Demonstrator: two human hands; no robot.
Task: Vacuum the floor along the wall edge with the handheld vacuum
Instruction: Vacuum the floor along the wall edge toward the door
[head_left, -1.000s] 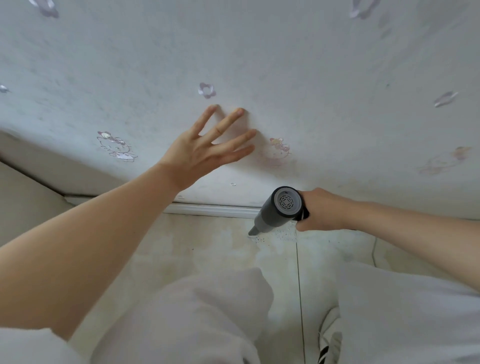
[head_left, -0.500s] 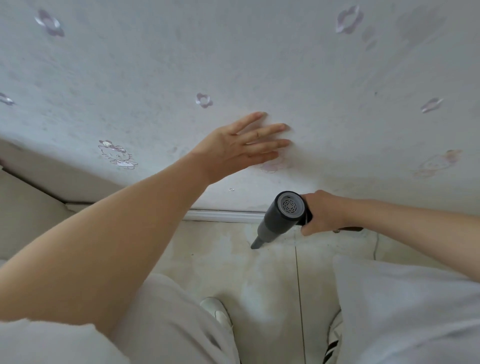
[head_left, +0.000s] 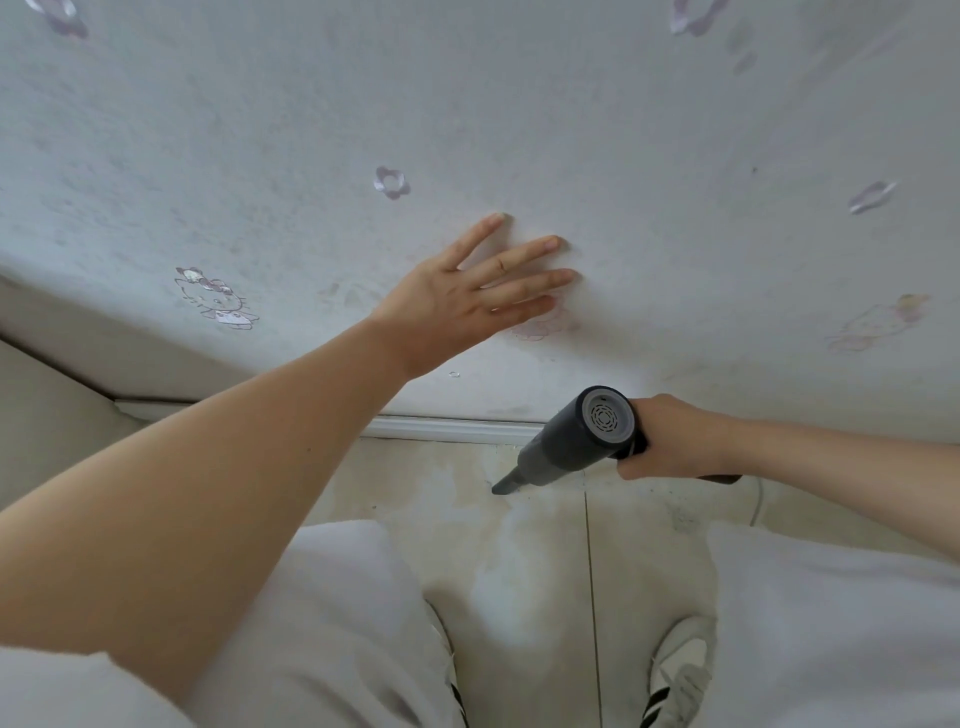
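Step in hand: we judge we are mid-pass along the wall edge, the nozzle working the floor strip just in front of the skirting.
Right hand (head_left: 670, 439): wrapped closed around the handle of the handheld vacuum (head_left: 574, 439), at about 4 o'clock in the view.
Handheld vacuum: dark grey body, vented rear cap facing us, tilted down toward 7 o'clock; its nozzle (head_left: 505, 484) sits at the floor (head_left: 519, 561), just short of the skirting (head_left: 447, 430). We cannot tell whether the tip truly touches the tile.
Left hand (head_left: 457, 301): empty, fingers spread, fingertips on the wall (head_left: 623, 156) near 12 o'clock from centre, seemingly bracing us as we lean.
Dirt: small dark specks lie on the tile toward 3 o'clock of the nozzle, beside a thin white cord (head_left: 756, 501).
Next move: we judge it calls for sliding the nozzle sideways along the skirting, keeping it low and close to the edge, with the braced hand shifting as we go.
Feet: our shoes (head_left: 675, 675) stand at 6 o'clock, well back from the nozzle.
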